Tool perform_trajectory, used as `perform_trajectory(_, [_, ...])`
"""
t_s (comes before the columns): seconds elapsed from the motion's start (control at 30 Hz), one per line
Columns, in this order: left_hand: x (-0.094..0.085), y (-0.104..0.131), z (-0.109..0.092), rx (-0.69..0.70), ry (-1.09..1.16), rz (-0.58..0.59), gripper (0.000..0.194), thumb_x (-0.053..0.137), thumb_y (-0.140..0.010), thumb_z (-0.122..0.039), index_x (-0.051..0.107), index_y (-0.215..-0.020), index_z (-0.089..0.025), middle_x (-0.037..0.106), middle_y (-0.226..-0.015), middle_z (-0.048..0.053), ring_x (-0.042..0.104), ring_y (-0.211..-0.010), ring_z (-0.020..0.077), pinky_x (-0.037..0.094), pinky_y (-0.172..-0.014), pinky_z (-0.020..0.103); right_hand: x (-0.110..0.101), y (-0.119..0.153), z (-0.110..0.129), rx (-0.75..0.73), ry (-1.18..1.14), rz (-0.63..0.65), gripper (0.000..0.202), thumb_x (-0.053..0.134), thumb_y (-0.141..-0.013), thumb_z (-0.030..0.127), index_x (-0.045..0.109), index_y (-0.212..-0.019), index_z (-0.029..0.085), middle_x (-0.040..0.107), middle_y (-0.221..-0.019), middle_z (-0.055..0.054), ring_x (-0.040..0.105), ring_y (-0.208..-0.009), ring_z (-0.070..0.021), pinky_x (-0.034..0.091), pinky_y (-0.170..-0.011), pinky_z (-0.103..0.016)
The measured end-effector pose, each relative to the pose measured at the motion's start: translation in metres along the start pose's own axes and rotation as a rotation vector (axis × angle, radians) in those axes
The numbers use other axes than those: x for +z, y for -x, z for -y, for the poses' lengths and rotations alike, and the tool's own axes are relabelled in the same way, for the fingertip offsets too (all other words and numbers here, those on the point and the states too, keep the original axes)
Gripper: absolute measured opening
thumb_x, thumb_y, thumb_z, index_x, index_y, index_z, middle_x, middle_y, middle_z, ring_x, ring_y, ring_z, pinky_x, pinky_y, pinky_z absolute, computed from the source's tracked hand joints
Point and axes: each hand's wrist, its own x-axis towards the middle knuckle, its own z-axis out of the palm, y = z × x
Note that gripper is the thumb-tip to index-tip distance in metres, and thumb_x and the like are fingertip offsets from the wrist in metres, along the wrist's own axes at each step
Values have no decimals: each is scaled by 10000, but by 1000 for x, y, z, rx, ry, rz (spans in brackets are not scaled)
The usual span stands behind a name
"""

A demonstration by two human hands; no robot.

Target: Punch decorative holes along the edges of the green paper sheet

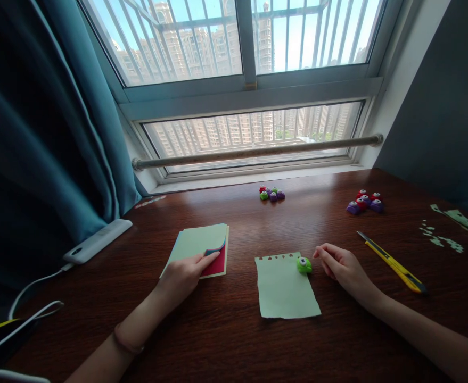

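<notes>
The lime-green craft punch (304,265) lay at the pale green sheet's (287,292) far right corner, just left of my nearer right hand (339,266), whose fingers curled together, while my left hand (180,276) pinched the paper stack (197,239).

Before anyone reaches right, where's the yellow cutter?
In the head view, the yellow cutter lies on the table's right side, just right of the right hand.

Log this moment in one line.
left hand: gripping curled corner of paper stack | right hand: beside green craft punch | light green sheet: holes along top edge
</notes>
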Motion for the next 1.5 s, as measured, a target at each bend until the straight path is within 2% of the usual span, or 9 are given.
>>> perform_trajectory(0.07, [-2,0,-5,87,-43,14,354,339,-848,-124,558,-1108,-225,640,-891,52,606,-695,181,452,-600,254,0,0,0,-2,5,1,350,413,-851,465,548,-766,154,402,-463,33,353,-431,-95,260,-427,-224])
perform_trajectory(0.27, [-6,-3,-9,147,-33,-25,357,458,-857,-360,536,-1151,-172,633,-920,93,607,-768,209,486,-685,297,-1,0,1,-4,20,-4,357,409,-852,464,553,-765,150,406,-466,32,355,-433,-94,277,-436,-225])
perform_trajectory(0.4, [-5,-3,-4,179,-6,-50,324,418,-881,-294,535,-1147,-149,640,-864,86,609,-729,181,486,-675,271,-1,0,1,-6,24,-6,357,406,-852,462,554,-768,148,411,-469,29,358,-438,-95,282,-435,-224])
perform_trajectory(0.57, [-7,-2,3,181,35,29,402,445,-866,-365,484,-1203,-148,641,-920,96,609,-806,203,482,-740,298,0,0,0,9,23,3,356,404,-853,466,552,-779,151,408,-469,29,348,-433,-93,267,-421,-221])
perform_trajectory(0.83, [-1,0,6,156,82,-5,354,397,-864,-194,484,-1202,-139,649,-924,92,616,-792,190,477,-746,293,-1,0,1,3,23,-2,346,406,-860,456,548,-773,154,401,-466,35,348,-436,-92,275,-442,-226])
perform_trajectory(0.93, [-1,0,8,77,172,-10,389,399,-848,-176,463,-1231,-156,647,-980,79,616,-821,190,466,-753,288,-1,0,1,0,22,0,347,404,-862,459,548,-779,154,403,-472,35,353,-443,-94,280,-448,-227])
perform_trajectory(1.13, [0,-3,17,-315,403,-64,324,481,-819,-355,598,-1087,-217,670,-960,16,635,-649,157,471,-623,234,-1,1,1,8,14,1,349,406,-861,462,543,-777,151,408,-478,33,352,-441,-93,278,-443,-224])
perform_trajectory(1.33, [7,-5,21,-490,470,-181,346,487,-786,-456,679,-913,-198,684,-897,46,639,-808,229,462,-730,278,-1,1,-1,9,-3,11,352,407,-860,463,538,-782,147,396,-473,38,352,-444,-91,270,-443,-220])
perform_trajectory(1.5, [17,-3,23,-579,617,-185,328,529,-758,-486,607,-839,-178,680,-700,15,616,-610,184,447,-591,248,-1,0,-1,11,4,12,351,403,-863,465,535,-790,149,397,-473,40,354,-446,-91,278,-447,-217])
